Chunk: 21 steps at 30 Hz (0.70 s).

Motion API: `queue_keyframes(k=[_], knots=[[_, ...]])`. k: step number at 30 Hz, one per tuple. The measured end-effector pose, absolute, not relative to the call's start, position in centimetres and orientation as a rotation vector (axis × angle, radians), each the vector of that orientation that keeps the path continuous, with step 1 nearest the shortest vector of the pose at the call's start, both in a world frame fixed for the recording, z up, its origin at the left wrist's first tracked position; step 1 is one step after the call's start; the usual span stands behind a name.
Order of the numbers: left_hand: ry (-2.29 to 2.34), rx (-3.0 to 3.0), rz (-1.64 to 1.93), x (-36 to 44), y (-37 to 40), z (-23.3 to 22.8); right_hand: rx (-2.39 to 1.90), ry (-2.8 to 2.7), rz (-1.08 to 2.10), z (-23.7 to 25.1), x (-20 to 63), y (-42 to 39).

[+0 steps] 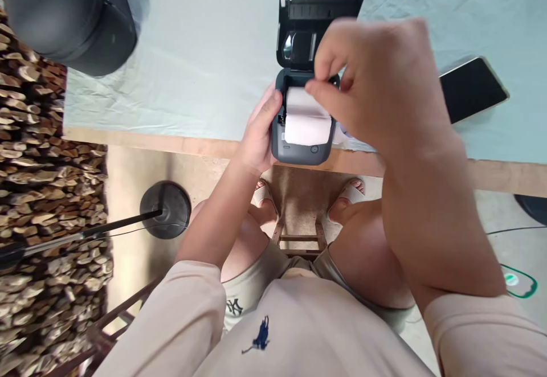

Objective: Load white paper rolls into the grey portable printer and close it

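Observation:
A small dark grey label printer (301,154) stands out over the table's front edge with its hinged lid (322,1) swung up and back. White paper (307,129) lies in its compartment and runs over the front lip. My left hand (261,129) grips the printer's left side, thumb on the upper rim. Over the right part of the compartment is my right hand (367,81), slightly blurred. Its fingers are curled and its thumb tip is close to the paper; whatever it pinches, if anything, is hidden.
To the right lies a phone (474,89) on the pale cloth (192,52) covering the table. A black bag or case (72,18) stands at the upper left. Below are a round black stand base (165,209) on the floor and stacked firewood (51,195).

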<state>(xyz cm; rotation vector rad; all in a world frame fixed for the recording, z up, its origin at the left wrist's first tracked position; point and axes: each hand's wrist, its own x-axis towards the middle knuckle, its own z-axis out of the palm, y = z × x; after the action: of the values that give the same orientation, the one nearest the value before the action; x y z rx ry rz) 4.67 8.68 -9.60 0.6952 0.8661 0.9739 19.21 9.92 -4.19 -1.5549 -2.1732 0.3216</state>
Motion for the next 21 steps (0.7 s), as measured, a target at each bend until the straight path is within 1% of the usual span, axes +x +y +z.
queue_keyframes(k=[4,10,12,15,18,21], knots=[[0.855,0.778,1.039,5.0,8.5,-9.5,-1.755,-2.336,0.345,-5.0,19.4,9.7],[0.865,0.83,1.085,5.6,8.3,-9.4,-1.785,-2.356,0.396,-5.7,18.8,10.2],[0.887,0.826,1.08,5.6,8.2,-9.6,-1.705,-2.326,0.456,-5.1,19.1,10.2],[0.893,0.783,1.062,5.5,8.2,-9.9,-1.425,-2.244,0.615,-3.8,20.5,10.0],[0.852,0.726,1.073,5.4,8.3,-10.1,-1.184,-1.844,0.841,-3.6,21.8,10.4],[0.831,0.684,1.05,5.3,8.4,-10.3,-1.145,-1.288,1.148,-5.2,22.6,11.6]])
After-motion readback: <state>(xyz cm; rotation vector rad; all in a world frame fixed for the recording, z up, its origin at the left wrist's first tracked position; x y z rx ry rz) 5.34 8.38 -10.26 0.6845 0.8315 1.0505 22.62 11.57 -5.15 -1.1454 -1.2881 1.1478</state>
